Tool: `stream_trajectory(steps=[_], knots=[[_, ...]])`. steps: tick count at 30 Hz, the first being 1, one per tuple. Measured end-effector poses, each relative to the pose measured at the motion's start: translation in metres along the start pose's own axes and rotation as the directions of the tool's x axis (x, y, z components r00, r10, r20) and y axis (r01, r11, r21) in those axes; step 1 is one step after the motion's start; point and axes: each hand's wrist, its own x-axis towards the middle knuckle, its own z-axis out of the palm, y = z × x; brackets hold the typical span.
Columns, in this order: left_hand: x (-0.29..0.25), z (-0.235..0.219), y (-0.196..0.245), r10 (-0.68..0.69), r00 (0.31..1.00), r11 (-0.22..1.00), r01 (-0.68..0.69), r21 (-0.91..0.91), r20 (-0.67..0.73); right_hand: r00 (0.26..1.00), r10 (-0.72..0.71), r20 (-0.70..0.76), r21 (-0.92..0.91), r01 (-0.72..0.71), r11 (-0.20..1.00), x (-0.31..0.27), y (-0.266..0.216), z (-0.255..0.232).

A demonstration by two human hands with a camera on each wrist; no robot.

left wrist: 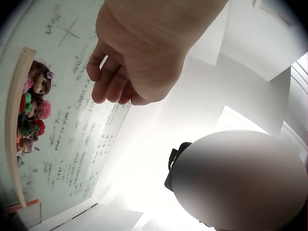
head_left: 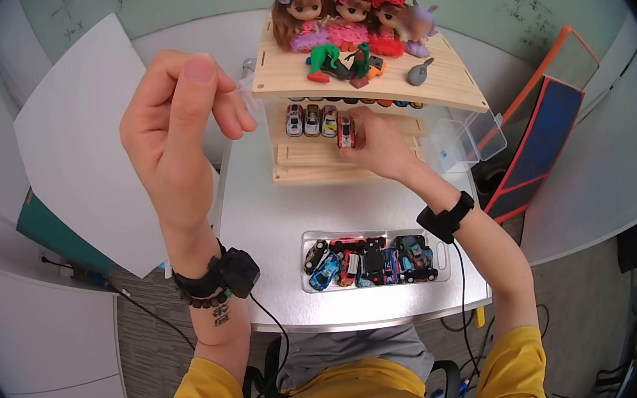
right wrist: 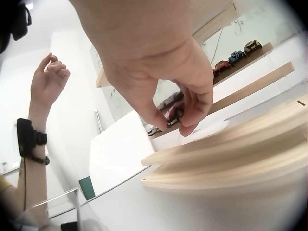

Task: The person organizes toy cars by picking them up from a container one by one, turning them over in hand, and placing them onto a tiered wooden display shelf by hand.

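My right hand (head_left: 383, 145) pinches a red and white toy car (head_left: 346, 132) between thumb and fingers on a lower wooden shelf (head_left: 390, 125). To its left stand several toy cars (head_left: 311, 121) in a row. In the right wrist view the right hand (right wrist: 163, 72) partly covers the red car (right wrist: 174, 111). Raised in the air left of the rack, my left hand (head_left: 180, 136) holds nothing, its fingers loosely curled. The left wrist view shows this hand (left wrist: 137, 57) in front of the whiteboard, touching nothing.
Dolls (head_left: 350, 14) and small figures (head_left: 361, 66) stand on the rack's top board (head_left: 271, 60). A clear tray (head_left: 444, 272) of jumbled toy cars lies on the table (head_left: 254, 215). Right of the rack is a clear plastic box (head_left: 454, 148); cables hang from both wrists.
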Motion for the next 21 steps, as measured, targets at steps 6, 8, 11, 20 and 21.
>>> stream_trajectory(steps=[6,8,11,20,21], knots=[[0.000,-0.001,0.001,-0.008,1.000,1.000,0.008,0.002,-0.003,0.998,0.029,0.048,0.038,-0.030,0.999,0.002,-0.006,-0.004],[0.000,-0.001,0.001,-0.009,1.000,1.000,0.009,0.003,-0.007,0.997,0.031,0.064,0.042,-0.034,0.999,0.002,-0.005,-0.006],[0.000,0.000,0.001,-0.014,1.000,1.000,0.014,0.004,-0.014,0.993,0.058,0.098,0.107,-0.069,0.992,0.002,-0.009,-0.009],[-0.001,0.002,0.000,-0.016,1.000,1.000,0.016,0.009,-0.017,0.980,0.102,0.171,0.181,-0.133,0.975,0.003,-0.005,-0.006],[-0.001,0.002,0.000,-0.017,1.000,1.000,0.017,0.010,-0.017,0.982,0.097,0.164,0.185,-0.128,0.974,0.004,-0.004,-0.005]])
